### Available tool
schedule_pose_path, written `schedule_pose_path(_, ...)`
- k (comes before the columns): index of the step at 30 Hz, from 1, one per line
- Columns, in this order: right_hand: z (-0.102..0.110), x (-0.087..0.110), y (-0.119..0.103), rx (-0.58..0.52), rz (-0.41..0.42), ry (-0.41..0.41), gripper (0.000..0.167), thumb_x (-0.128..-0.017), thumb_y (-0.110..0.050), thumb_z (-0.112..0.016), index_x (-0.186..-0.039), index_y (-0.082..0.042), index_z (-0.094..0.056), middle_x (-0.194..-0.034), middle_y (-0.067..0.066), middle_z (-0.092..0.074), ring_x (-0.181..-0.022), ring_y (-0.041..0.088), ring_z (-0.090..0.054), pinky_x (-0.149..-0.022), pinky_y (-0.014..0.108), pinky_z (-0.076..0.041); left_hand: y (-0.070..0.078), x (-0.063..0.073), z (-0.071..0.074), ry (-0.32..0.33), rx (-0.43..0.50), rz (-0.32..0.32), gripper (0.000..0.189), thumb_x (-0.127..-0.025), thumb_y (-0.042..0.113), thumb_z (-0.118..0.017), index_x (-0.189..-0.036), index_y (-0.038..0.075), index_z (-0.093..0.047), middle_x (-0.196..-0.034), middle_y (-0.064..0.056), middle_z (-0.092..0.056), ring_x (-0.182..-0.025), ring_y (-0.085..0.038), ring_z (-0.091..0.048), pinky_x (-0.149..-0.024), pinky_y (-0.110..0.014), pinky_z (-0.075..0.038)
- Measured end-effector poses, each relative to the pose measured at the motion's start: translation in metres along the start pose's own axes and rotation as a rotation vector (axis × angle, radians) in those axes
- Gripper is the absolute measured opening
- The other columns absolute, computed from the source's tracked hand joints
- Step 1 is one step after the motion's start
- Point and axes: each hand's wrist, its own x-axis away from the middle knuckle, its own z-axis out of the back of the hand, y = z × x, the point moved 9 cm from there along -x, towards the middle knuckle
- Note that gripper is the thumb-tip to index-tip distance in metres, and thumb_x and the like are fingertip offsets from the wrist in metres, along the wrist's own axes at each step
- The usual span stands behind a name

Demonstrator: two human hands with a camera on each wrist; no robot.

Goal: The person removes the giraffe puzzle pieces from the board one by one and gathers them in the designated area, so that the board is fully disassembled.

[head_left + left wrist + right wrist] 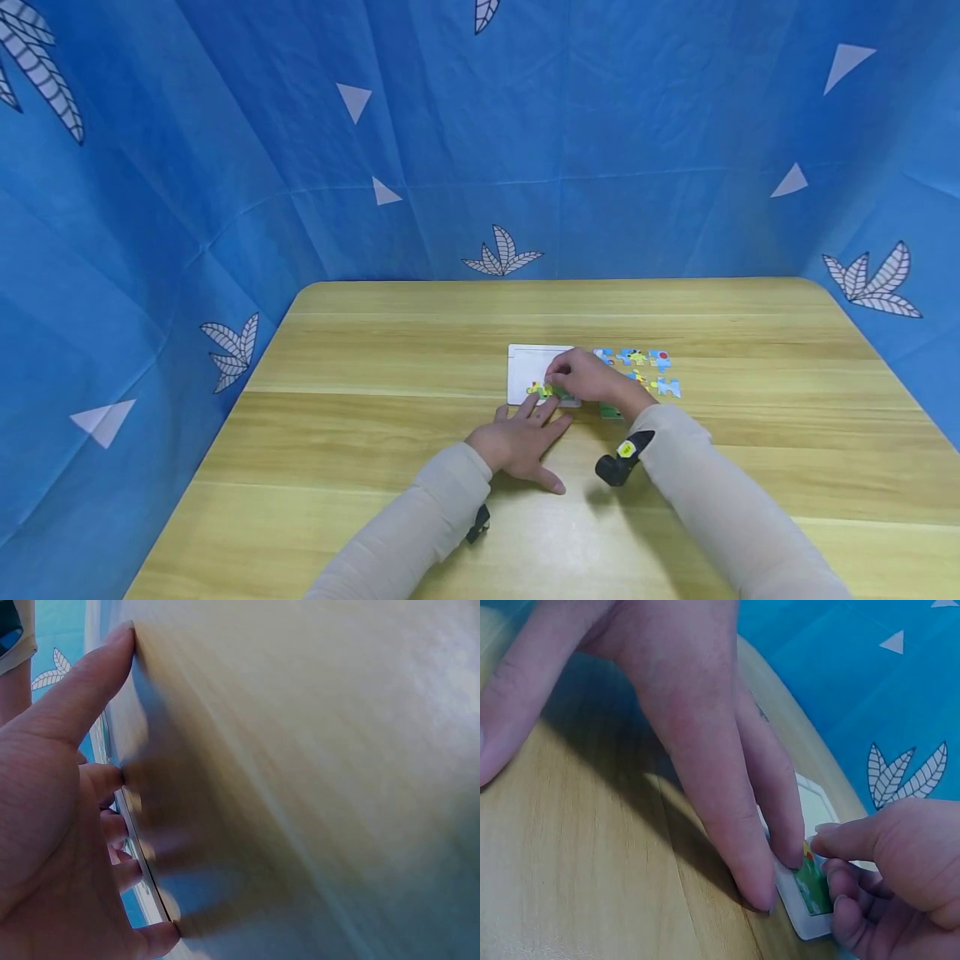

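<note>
A white puzzle tray [525,363] lies on the table, with joined yellow and green puzzle pieces [537,389] along its near side. Over the tray's right part, my right hand [590,377] has its fingers curled and pinches a puzzle piece, mostly hidden by the fingertips. The right wrist view shows the thumb and fingers of that hand close against a green piece [815,891] in the tray's corner. My left hand [522,444] is spread flat, its fingertips at the tray's near edge and its thumb out to the right. In the left wrist view the fingers [112,829] reach the tray's side.
Loose puzzle pieces [664,387] lie right of the tray, several in blue and yellow, partly behind the right wrist. A green piece [611,412] sits near that wrist. Wood-grain table [360,358] surrounds them, with a blue curtain [465,125] behind its far edge.
</note>
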Motion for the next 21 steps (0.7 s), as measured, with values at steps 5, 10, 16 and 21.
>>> schedule_pose_path(5,-0.0002,0.0015,-0.0005,-0.014,-0.013,-0.011,0.015,-0.093,-0.01,-0.054,-0.093,-0.004,-0.068,-0.081,0.004,-0.062,-0.07,0.015,-0.051,-0.064,0.028,-0.043,0.0,0.0002,-0.0001,-0.001,0.005,-0.002,0.097,-0.077,0.074,-0.053,-0.152,0.032,-0.009,-0.16,0.003,0.001,-0.146,-0.024,-0.001,-0.11,-0.056,-0.021)
schedule_pose_path(10,-0.0001,0.0015,-0.0004,-0.03,-0.023,-0.007,0.014,-0.094,-0.01,-0.054,-0.092,-0.005,-0.066,-0.084,0.004,-0.062,-0.075,0.016,-0.052,-0.068,0.029,-0.043,-0.0001,0.0003,-0.0003,-0.004,0.012,-0.004,0.097,-0.077,0.074,-0.053,-0.152,0.032,-0.009,-0.16,0.003,0.001,-0.146,-0.024,0.0,-0.11,-0.056,-0.02)
schedule_pose_path(16,-0.0002,0.0018,0.0013,-0.064,-0.034,-0.003,0.014,-0.094,-0.009,-0.053,-0.092,-0.004,-0.065,-0.088,0.006,-0.061,-0.079,0.018,-0.052,-0.07,0.031,-0.043,0.0,0.0006,0.0003,-0.007,0.018,-0.006,0.097,-0.077,0.073,-0.054,-0.152,0.032,-0.009,-0.16,0.003,0.001,-0.146,-0.024,0.001,-0.111,-0.056,-0.02)
schedule_pose_path(21,0.0005,0.0036,0.0015,-0.088,-0.043,-0.002,0.013,-0.094,-0.009,-0.053,-0.091,-0.004,-0.066,-0.089,0.007,-0.061,-0.079,0.018,-0.052,-0.07,0.031,-0.044,-0.0003,0.0001,-0.0002,-0.013,0.022,-0.008,0.097,-0.077,0.073,-0.054,-0.152,0.032,-0.009,-0.16,0.003,0.001,-0.146,-0.024,0.002,-0.111,-0.056,-0.019)
